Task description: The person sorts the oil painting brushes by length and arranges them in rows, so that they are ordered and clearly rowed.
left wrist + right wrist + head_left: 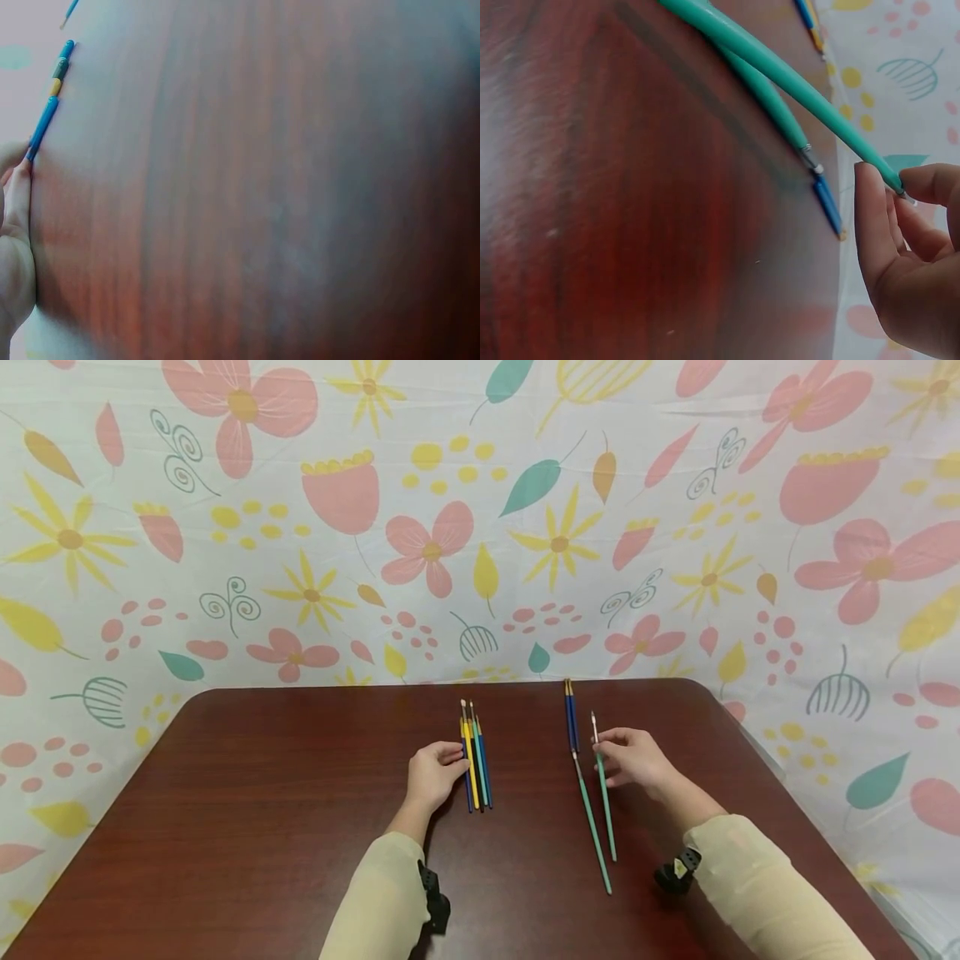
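Note:
My left hand (435,774) pinches a blue paintbrush (469,793) between thumb and fingers at the left side of a row. Beside it lie a yellow paintbrush (472,768), a green paintbrush (480,764) and another blue one (487,777). In the left wrist view, the blue paintbrush (43,126) runs up from the fingertips. My right hand (633,760) pinches a green paintbrush (606,802) near its bristle end; the right wrist view shows its green handle (802,90) slanting from the fingertips. A second green paintbrush (592,822) lies just left of it.
Two blue paintbrushes (572,718) lie side by side near the back edge of the brown table (262,827), beyond the second green one. A floral cloth (450,568) hangs behind the table. Both forearms wear black wrist devices (435,900).

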